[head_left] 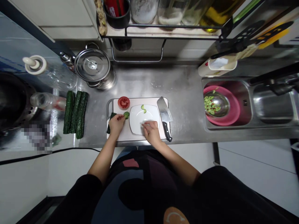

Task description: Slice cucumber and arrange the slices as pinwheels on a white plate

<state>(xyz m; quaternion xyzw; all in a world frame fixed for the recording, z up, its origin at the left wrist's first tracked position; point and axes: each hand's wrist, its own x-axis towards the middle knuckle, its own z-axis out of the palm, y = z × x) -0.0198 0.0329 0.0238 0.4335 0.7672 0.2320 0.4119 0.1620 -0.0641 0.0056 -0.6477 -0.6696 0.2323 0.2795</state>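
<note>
My left hand is closed in a pinch, its fingertips on a small stack of cucumber slices beside the plate's left edge. A dark green piece of cucumber lies partly hidden under that hand. Over the lower right of the white square plate, my right hand has thumb and fingers pressed together; what they hold, if anything, is too small to make out. Two thin cucumber slices lie near the plate's top edge. The plate rests on a white cutting board, with a cut tomato half at the upper left.
A cleaver lies along the board's right side. Whole cucumbers and a lidded steel pot stand left. At right, the sink holds a pink basin with a bowl of cut vegetables. A jar rack overhangs the back.
</note>
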